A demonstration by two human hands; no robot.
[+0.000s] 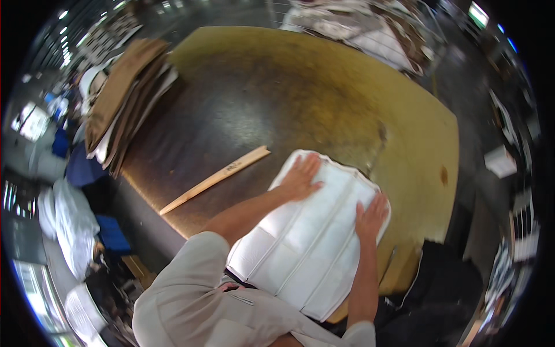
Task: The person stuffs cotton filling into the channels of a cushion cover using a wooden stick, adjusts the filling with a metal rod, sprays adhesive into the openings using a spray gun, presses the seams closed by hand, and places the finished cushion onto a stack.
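A white padded panel (pixel 315 231) with stitched lengthwise channels lies at the near edge of a large worn table (pixel 243 115). My left hand (pixel 302 176) rests flat on its far left part, fingers stretched out. On its far right corner lies my right hand (pixel 372 217), palm down with the fingers extended. Neither hand grips anything. Against my body, the panel's near end reaches the table edge. Left of my left forearm, a tapered wooden stick (pixel 217 178) with a notched end lies on the tabletop.
Folded brown and white fabric pieces (pixel 130 98) are stacked at the table's left edge. A wire cage (pixel 358 29) of fabric stands beyond the far edge. Black cloth (pixel 442 283) lies at the near right corner. Clear plastic wrapping (pixel 72 222) and a blue box (pixel 113 232) are at the left.
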